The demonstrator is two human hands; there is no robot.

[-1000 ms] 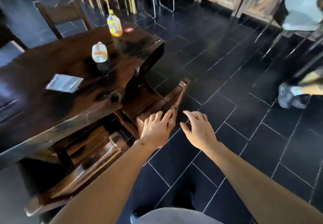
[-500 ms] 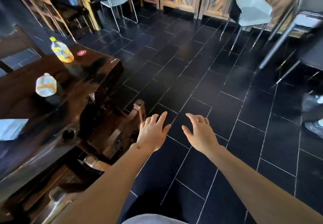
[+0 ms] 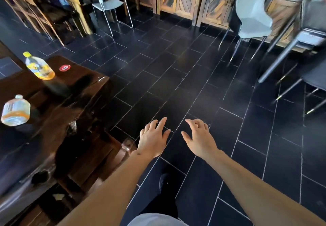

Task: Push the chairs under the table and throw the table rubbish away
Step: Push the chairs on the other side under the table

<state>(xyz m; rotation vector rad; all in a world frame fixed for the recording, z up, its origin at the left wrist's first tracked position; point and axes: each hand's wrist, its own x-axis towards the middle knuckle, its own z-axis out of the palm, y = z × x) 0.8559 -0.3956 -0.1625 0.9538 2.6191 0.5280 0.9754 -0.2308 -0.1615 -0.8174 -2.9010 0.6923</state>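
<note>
Left hand [image 3: 153,138] and right hand [image 3: 200,137]: grip wide, holding nothing, over floor [image 3: 194,88]. Chair [image 3: 98,155] tucked under bench [image 3: 53,102]; two bottles [image 3: 39,66] on top.

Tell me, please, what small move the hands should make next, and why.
Probably the left hand should reach left for the nearer bottle on the wooden table. Both hands, the right hand too, hang open and hold nothing above the floor tiles. The wooden chair seems tucked under the table already, while two plastic bottles remain on top.
</note>
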